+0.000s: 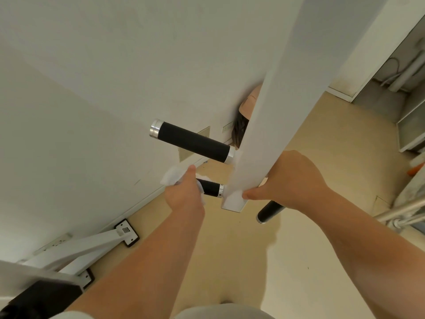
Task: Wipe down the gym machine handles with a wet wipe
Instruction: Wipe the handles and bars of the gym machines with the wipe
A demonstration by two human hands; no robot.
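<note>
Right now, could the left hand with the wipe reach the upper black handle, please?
Probably yes. The left hand holds the wet wipe on the lower handle; the upper handle sticks out bare just above, nothing between. The right hand grips the white bar, out of the way.

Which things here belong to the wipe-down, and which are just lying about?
Job: wet wipe, left hand, lower handle, upper handle, right-side handle, white bar, right hand.
Lying about: orange object, metal tubes, wall plate.
</note>
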